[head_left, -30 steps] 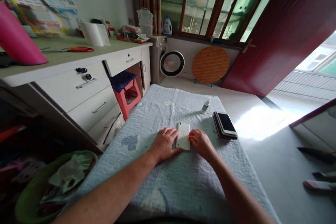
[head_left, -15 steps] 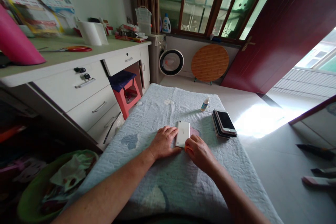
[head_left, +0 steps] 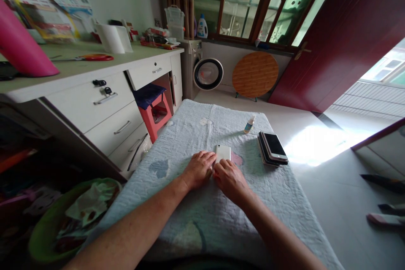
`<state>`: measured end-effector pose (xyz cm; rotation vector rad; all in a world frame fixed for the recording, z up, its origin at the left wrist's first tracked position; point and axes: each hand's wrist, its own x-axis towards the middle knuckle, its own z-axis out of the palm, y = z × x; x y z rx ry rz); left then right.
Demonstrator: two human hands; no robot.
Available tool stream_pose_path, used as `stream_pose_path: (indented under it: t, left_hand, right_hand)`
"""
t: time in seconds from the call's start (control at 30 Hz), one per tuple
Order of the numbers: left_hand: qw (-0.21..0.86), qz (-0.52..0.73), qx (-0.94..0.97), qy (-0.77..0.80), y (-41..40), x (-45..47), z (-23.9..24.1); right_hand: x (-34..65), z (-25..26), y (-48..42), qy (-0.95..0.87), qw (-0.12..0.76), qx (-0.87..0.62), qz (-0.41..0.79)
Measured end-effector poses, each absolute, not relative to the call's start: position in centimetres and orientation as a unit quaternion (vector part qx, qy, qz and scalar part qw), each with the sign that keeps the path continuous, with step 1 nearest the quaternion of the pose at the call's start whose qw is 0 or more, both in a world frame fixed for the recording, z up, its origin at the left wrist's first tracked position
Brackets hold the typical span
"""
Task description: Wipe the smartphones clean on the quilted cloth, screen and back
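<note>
A white phone (head_left: pixel 224 152) lies face down on the quilted cloth (head_left: pixel 177 215), its camera at the top left corner. My left hand (head_left: pixel 198 169) holds the phone along its left edge, fingers bent together. Over the phone's lower part, my right hand (head_left: pixel 230 179) is closed with its fingertips pressed down close to my left thumb. What those fingers pinch is hidden from view. To the right of the phone sits a stack of phones (head_left: pixel 274 147), with a white-framed one on top, screen up. A small spray bottle (head_left: pixel 249 125) stands upright behind the stack.
On the left is a white desk (head_left: pixel 95 112) with scissors (head_left: pixel 95 57) and a paper roll (head_left: pixel 114 39). A pink stool (head_left: pixel 156 114) stands under it. A green basin (head_left: pixel 42 236) of cloths is at the lower left. The washing machine door (head_left: pixel 208 74) hangs open beyond.
My right hand has moved left across the phone's lower end, from its right corner to beside my left hand. It now covers the phone's lower part. The view has shifted slightly.
</note>
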<state>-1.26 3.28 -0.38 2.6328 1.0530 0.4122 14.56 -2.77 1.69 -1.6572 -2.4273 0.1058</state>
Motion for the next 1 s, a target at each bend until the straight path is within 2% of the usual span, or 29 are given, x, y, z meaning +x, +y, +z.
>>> stream_pose_path:
  t: [0.27,0.6,1.0]
  left_hand:
    - [0.125,0.150,0.911,0.363,3.2,-1.2,-0.3]
    - [0.100,0.150,0.915,0.362,3.3,-1.2,-0.9]
    - [0.109,0.155,0.914,0.359,3.2,-1.3,-0.6]
  right_hand:
    - [17.4,2.5,-4.2,-0.791,0.082,-0.603,0.055]
    - [14.3,1.8,-2.4,-0.817,0.084,-0.569,0.038]
    - [17.6,2.0,-4.0,-0.783,0.127,-0.603,0.083]
